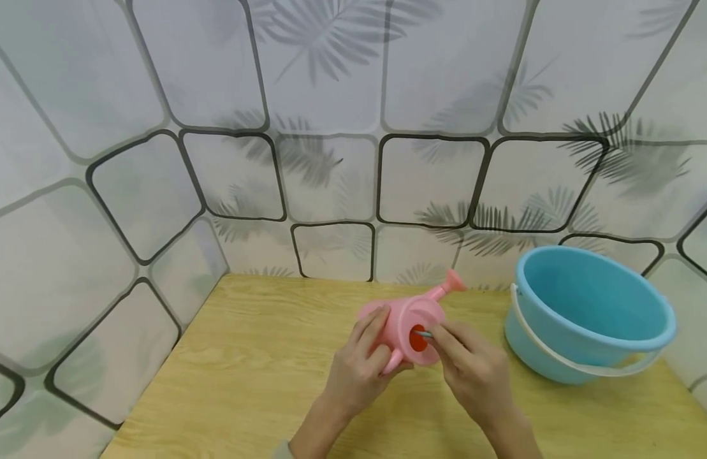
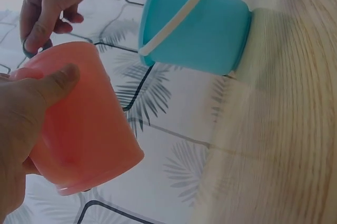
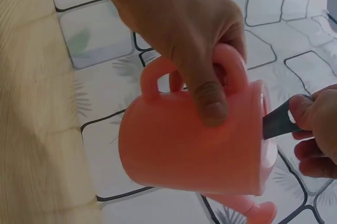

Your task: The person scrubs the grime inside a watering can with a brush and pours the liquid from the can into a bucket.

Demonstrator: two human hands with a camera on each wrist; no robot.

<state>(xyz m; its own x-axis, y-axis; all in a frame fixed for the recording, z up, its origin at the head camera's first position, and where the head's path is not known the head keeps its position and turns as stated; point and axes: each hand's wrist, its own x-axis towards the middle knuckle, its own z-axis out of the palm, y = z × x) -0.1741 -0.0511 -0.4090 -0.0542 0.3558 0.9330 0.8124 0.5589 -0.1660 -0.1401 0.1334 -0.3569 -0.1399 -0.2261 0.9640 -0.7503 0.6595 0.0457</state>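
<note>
A pink watering can (image 1: 398,325) is tipped so its round opening (image 1: 417,345) faces me, its spout (image 1: 448,285) pointing up and to the right. My left hand (image 1: 360,370) grips the can around its body and handle (image 3: 236,69). Between thumb and fingers, my right hand (image 1: 473,370) pinches a grey-blue, flat, tapering piece (image 3: 280,119). Its far end goes into the can's opening, where the rest is hidden; I cannot tell what it is. In the left wrist view, the can (image 2: 87,124) is held off the wooden table (image 2: 279,129).
A light blue bucket (image 1: 560,344) with a white handle (image 1: 583,366) stands on the table to the right, close to my right hand. Behind the table and on both sides rises a covering (image 1: 336,185) with a tile and leaf pattern.
</note>
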